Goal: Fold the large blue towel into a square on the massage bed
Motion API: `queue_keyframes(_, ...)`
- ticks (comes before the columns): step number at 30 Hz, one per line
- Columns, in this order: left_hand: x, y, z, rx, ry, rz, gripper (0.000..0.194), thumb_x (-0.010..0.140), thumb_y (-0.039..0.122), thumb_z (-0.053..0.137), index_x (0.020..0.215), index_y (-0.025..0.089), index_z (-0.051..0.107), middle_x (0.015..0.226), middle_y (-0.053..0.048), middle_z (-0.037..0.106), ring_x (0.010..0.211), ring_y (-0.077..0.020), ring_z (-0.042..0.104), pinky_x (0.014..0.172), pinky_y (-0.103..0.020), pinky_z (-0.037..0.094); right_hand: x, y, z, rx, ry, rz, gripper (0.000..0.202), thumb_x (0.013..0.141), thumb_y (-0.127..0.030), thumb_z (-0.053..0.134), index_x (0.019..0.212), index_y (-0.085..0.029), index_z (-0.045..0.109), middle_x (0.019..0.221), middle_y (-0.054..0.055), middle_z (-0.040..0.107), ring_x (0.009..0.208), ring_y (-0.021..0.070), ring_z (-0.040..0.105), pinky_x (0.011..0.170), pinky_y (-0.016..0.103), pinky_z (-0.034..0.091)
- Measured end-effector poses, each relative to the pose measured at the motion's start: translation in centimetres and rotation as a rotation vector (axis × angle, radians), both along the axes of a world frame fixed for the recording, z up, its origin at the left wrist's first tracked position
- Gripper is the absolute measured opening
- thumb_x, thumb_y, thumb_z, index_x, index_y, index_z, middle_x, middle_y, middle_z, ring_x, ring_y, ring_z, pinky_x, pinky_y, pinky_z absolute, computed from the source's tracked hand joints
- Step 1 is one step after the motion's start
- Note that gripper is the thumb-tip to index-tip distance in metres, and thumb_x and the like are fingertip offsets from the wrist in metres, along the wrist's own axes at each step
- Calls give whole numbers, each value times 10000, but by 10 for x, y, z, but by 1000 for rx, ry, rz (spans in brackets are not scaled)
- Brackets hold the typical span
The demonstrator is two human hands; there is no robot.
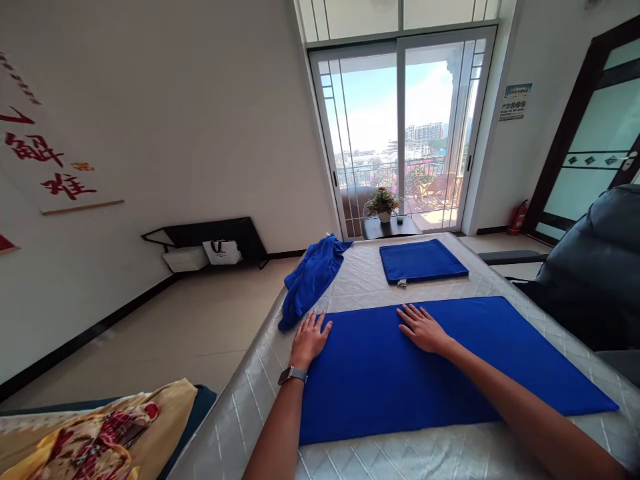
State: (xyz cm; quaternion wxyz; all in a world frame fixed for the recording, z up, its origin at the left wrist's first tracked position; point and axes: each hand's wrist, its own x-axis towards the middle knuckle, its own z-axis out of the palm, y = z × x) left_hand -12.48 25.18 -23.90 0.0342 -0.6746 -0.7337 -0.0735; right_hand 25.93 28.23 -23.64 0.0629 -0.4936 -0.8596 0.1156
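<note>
A blue cloth (pixel 380 387) lies flat and spread out on the quilted silver-white mattress (pixel 235 413). My left hand (pixel 310 339) rests at the cloth's far left corner, palm down with fingers apart, a watch on its wrist. Flat on the cloth near its far edge is my right hand (pixel 423 328), fingers spread. Beyond it sits a folded blue cloth (pixel 423 260) with a small white tag on its near edge. A crumpled blue cloth (pixel 313 277) lies at the mattress's left edge, just beyond my left hand.
Patterned and tan fabrics (pixel 110 433) lie at the lower left. A black leather chair (pixel 595 260) stands at the right. Past the mattress are a small table (pixel 390 228) with a potted plant (pixel 384 203) and sliding glass doors. A low black rack (pixel 215 233) holds a white bag.
</note>
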Motion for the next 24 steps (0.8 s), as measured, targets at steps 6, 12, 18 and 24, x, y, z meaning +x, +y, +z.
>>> queue_keyframes(6, -4, 5, -4, 20, 1, -21, 645, 1035, 575, 300, 1579, 237, 376, 1649, -95, 361, 1527, -283, 308, 1245, -494, 246, 153, 25, -21, 40, -129, -319, 738, 1001, -629, 143, 1632, -261, 251, 1698, 29, 205, 1568, 229, 129, 1267, 463, 110)
queue_keyframes(12, -7, 11, -7, -8, -5, -1, 646, 1037, 590, 278, 1589, 262, 350, 1655, -97, 348, 1531, -277, 301, 1243, -495, 242, 259, 43, -41, 50, -157, -595, 728, 1008, -528, 176, 1627, -153, 253, 1692, 86, 230, 1560, 238, 175, 1263, 452, 158)
queue_keyframes(18, -6, 13, -5, -37, 14, -5, 640, 1043, 565, 294, 1595, 246, 333, 1668, -107, 318, 1543, -258, 272, 1256, -463, 212, 262, 45, -44, 69, -155, -615, 735, 1011, -529, 163, 1621, -131, 262, 1690, 88, 234, 1561, 231, 173, 1267, 433, 149)
queue_keyframes(24, -2, 9, -1, -52, 10, 11, 639, 1042, 558, 306, 1596, 242, 330, 1668, -113, 314, 1543, -266, 270, 1252, -478, 223, 259, 42, -43, 80, -182, -626, 740, 1000, -513, 167, 1620, -121, 259, 1689, 97, 237, 1558, 240, 183, 1263, 435, 156)
